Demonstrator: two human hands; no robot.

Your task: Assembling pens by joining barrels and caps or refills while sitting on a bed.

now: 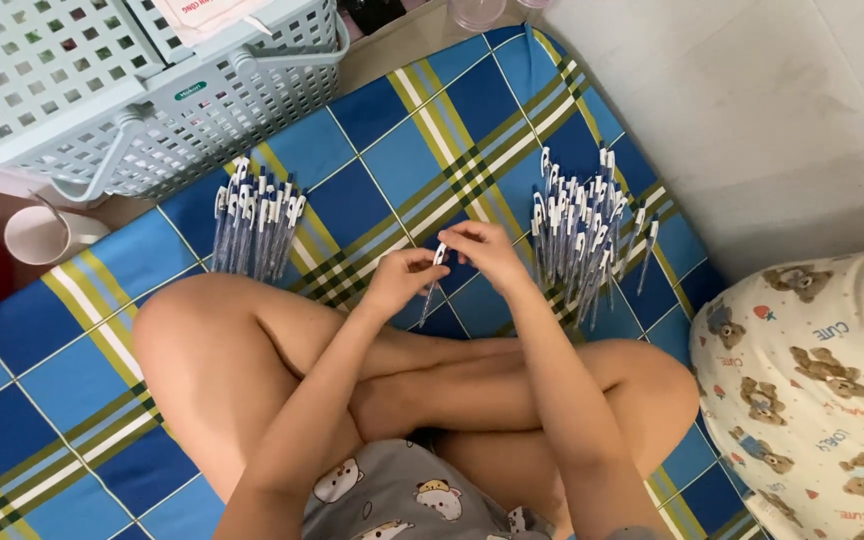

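Now my left hand [400, 278] and right hand [485, 250] both pinch one pen [434, 272] at mid-frame, between two pen piles [577, 230].

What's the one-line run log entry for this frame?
left hand: grip on pen | right hand: grip on pen top | left pen pile: on mat | right pen pile: on mat | basket: beyond mat
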